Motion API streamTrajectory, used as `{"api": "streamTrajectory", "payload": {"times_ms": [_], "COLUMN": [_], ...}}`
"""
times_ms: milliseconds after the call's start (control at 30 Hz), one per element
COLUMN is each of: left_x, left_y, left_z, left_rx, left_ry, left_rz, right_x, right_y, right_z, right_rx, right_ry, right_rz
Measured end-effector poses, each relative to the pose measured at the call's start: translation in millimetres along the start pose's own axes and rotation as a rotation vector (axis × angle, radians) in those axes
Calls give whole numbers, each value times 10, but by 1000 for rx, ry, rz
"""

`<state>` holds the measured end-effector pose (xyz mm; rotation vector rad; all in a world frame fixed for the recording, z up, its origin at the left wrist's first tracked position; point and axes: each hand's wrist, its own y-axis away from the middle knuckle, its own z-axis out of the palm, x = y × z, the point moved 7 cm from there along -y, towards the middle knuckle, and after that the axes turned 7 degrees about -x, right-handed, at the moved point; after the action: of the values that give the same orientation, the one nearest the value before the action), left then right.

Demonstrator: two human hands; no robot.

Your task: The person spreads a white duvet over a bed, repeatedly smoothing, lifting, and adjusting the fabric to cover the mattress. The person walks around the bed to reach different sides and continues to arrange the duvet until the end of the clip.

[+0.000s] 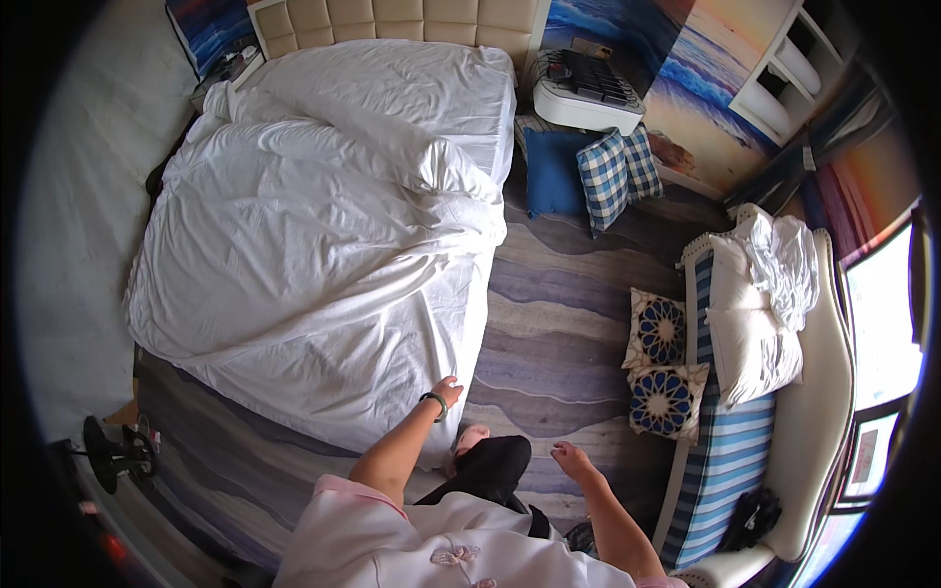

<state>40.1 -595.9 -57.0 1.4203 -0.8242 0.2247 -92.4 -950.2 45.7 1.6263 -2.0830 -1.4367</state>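
Observation:
My left hand (448, 390), with a dark green bangle on the wrist, is at the near right corner of the bed. It lies beside or lightly on the white sheet (392, 397), its short-looking fingers apart and no cloth visibly gripped. A rumpled white duvet (265, 235) covers much of the mattress, with a thick fold running toward the right side. Over the patterned floor, my right hand (570, 458) hangs to the right of my dark-trousered knee. Its fingers are loosely bent and apart, holding nothing.
Blue and checked cushions (603, 181) lean below a white bedside table (588, 103). On the right stands a striped sofa (730, 461) with patterned cushions (667, 402), white pillows (750, 353) and crumpled white cloth (784, 260). A black fan (118, 454) is at the lower left.

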Motion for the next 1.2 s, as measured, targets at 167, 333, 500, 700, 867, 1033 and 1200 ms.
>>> {"api": "streamTrajectory", "payload": {"times_ms": [167,333,500,700,867,1033,1200], "left_x": [248,808,1841,2723,3950,3726,3649], "left_y": [-403,-995,-1640,-2093,-2145,-2649,-2884], "left_z": [-297,-810,-1527,-2773,-3000,-3383,-3525], "left_rx": [168,254,426,749,835,955,835], "left_ry": [219,469,524,303,358,566,992], "left_rz": [162,238,298,326,248,140,60], "right_x": [-634,-1308,-1994,-3508,-3901,-4417,-4799], "right_y": [-877,-1935,-2951,-3639,-4266,-4927,-5702], "right_z": [-607,-1080,-1624,-2196,-2964,-3287,-3755], "right_rx": [-108,-198,-356,-359,-403,-571,-618], "right_ry": [49,33,135,226,268,285,474], "right_rz": [-193,-322,-316,-509,-474,-593,-664]}}
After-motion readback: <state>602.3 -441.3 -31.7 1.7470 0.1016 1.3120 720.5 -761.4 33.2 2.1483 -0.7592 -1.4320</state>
